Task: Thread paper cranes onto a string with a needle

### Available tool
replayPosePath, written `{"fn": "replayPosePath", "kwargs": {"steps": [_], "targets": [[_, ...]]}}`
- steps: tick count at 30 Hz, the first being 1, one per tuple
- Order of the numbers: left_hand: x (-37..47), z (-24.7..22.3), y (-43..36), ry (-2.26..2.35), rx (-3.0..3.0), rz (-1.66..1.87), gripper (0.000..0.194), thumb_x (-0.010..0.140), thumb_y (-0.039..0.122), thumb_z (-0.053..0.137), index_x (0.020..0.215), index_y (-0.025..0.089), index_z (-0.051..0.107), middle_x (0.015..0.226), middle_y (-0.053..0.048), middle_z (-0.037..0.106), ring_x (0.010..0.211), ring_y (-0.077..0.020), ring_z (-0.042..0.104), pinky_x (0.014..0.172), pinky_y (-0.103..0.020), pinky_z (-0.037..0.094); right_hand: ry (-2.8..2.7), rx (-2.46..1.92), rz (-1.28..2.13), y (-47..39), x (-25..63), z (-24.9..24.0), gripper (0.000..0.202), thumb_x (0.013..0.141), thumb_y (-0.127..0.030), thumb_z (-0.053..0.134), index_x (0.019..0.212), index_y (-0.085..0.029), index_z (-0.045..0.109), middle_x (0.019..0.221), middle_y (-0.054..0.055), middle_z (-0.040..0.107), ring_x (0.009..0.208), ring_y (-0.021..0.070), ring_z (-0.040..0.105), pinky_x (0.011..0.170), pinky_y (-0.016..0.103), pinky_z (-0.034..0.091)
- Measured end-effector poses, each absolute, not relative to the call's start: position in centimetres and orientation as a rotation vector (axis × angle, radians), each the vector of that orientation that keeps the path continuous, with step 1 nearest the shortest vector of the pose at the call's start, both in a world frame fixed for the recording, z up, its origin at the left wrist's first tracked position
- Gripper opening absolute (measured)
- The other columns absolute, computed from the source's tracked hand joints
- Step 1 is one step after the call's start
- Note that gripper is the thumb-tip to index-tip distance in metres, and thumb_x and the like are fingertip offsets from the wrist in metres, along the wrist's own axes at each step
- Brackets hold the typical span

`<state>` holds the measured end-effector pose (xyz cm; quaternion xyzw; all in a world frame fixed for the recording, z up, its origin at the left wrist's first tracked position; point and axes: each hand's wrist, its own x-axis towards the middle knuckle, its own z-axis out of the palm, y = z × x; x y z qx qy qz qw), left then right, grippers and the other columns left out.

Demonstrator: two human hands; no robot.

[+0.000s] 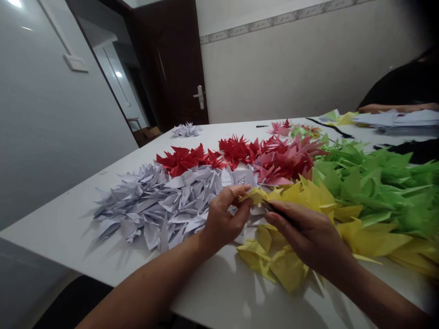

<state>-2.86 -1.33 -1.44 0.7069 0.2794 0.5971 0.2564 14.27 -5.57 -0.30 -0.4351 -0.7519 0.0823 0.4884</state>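
My left hand (224, 217) pinches a small folded yellow paper piece (256, 196) between thumb and fingers, above the white table. From the right, my right hand (303, 228) grips a dark, thin tool (269, 206) whose tip is at the yellow piece; its exact shape is hard to make out. Yellow folded papers (290, 267) lie below and beside my right hand. A large heap of white folded papers (185, 196) spreads behind and to the left of my left hand.
Red papers (181, 160), pink papers (286, 157) and green papers (370, 178) are heaped farther back and right. Stacked white sheets (398, 119) lie near a person in dark clothing (404, 84) at the far right. The white table (58, 224) has its edge near my left forearm.
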Motion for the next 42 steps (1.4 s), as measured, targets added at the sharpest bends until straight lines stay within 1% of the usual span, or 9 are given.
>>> {"fn": "replayPosePath", "kwargs": {"steps": [3, 6, 12, 17, 22, 26, 31, 35, 42], "targets": [[-2.8, -1.3, -1.1, 0.689, 1.425, 1.482, 0.042, 0.078, 0.033, 0.065, 0.117, 0.022, 0.054, 0.083, 0.000, 0.061, 0.065, -0.0102, 0.061, 0.062, -0.024, 0.053, -1.739, -1.084, 0.191, -5.3, 15.2, 0.1, 0.027, 0.084, -0.037, 0.056, 0.100, -0.020, 0.069, 0.095, 0.009, 0.073, 0.077, 0.0223, 0.070, 0.069, 0.034, 0.057], [-2.7, -0.9, -1.0, 0.587, 1.152, 1.311, 0.053, 0.072, 0.035, 0.072, 0.120, 0.026, 0.051, 0.079, 0.003, 0.060, 0.061, -0.0093, 0.063, 0.062, -0.024, 0.054, -1.724, -1.090, 0.217, -5.1, 15.7, 0.2, 0.028, 0.084, -0.038, 0.056, 0.100, -0.019, 0.069, 0.093, 0.009, 0.074, 0.076, 0.0230, 0.070, 0.069, 0.035, 0.058], [-2.7, -0.3, -1.4, 0.504, 0.961, 1.187, 0.042, 0.067, 0.028, 0.075, 0.104, 0.026, 0.054, 0.083, 0.003, 0.064, 0.067, -0.0121, 0.067, 0.062, -0.024, 0.053, -1.866, -0.917, 0.275, -5.6, 15.1, 0.3, 0.020, 0.085, -0.027, 0.056, 0.099, -0.020, 0.068, 0.092, 0.006, 0.073, 0.078, 0.0188, 0.070, 0.067, 0.027, 0.057], [-2.9, -0.3, -1.5, 0.522, 0.874, 1.091, 0.033, 0.074, 0.043, 0.066, 0.095, 0.022, 0.052, 0.082, 0.001, 0.066, 0.068, -0.0141, 0.066, 0.062, -0.026, 0.053, -1.991, -0.838, 0.276, -6.1, 14.7, 0.5, 0.017, 0.087, -0.024, 0.054, 0.099, -0.020, 0.066, 0.090, 0.005, 0.073, 0.080, 0.0161, 0.069, 0.066, 0.022, 0.055], [-2.9, -0.7, -1.3, 0.548, 0.876, 1.104, 0.041, 0.060, 0.019, 0.075, 0.092, 0.021, 0.051, 0.079, 0.003, 0.066, 0.067, -0.0116, 0.065, 0.063, -0.023, 0.052, -2.039, -0.892, 0.265, -5.9, 14.4, 0.0, 0.020, 0.089, -0.026, 0.051, 0.101, -0.019, 0.065, 0.091, 0.006, 0.072, 0.078, 0.0153, 0.069, 0.065, 0.022, 0.054], [-2.9, -0.5, -1.3, 0.549, 0.813, 1.107, 0.028, 0.068, 0.026, 0.072, 0.081, 0.019, 0.049, 0.079, 0.001, 0.067, 0.070, -0.0142, 0.067, 0.063, -0.025, 0.053, -2.007, -0.938, 0.255, -5.6, 14.2, -0.8, 0.021, 0.089, -0.028, 0.050, 0.101, -0.019, 0.065, 0.091, 0.007, 0.072, 0.077, 0.0154, 0.068, 0.066, 0.023, 0.053], [-2.9, -0.3, -1.4, 0.515, 0.768, 1.086, 0.030, 0.069, 0.019, 0.072, 0.093, 0.018, 0.054, 0.082, 0.000, 0.068, 0.071, -0.0144, 0.067, 0.067, -0.026, 0.054, -1.978, -0.900, 0.345, -5.5, 14.4, -0.7, 0.024, 0.089, -0.028, 0.050, 0.103, -0.018, 0.066, 0.092, 0.007, 0.072, 0.079, 0.0152, 0.068, 0.068, 0.023, 0.053], [-3.0, 0.0, -1.4, 0.468, 0.747, 1.063, 0.027, 0.073, 0.015, 0.068, 0.097, 0.017, 0.055, 0.089, -0.003, 0.069, 0.075, -0.0140, 0.068, 0.071, -0.025, 0.054, -1.876, -0.909, 0.541, -5.6, 14.7, -0.1, 0.031, 0.090, -0.038, 0.048, 0.103, -0.018, 0.068, 0.070, 0.004, 0.067, 0.056, 0.0118, 0.059, 0.049, 0.021, 0.046], [-3.0, -0.1, -1.3, 0.418, 0.787, 1.017, 0.025, 0.078, 0.016, 0.064, 0.100, 0.017, 0.052, 0.089, -0.007, 0.070, 0.080, -0.0193, 0.070, 0.074, -0.027, 0.054, -1.658, -0.958, 0.895, -5.5, 14.6, -0.1, 0.042, 0.088, -0.051, 0.046, 0.069, -0.017, 0.061, 0.057, 0.000, 0.052, 0.047, 0.0078, 0.043, 0.040, 0.019, 0.034]]}}
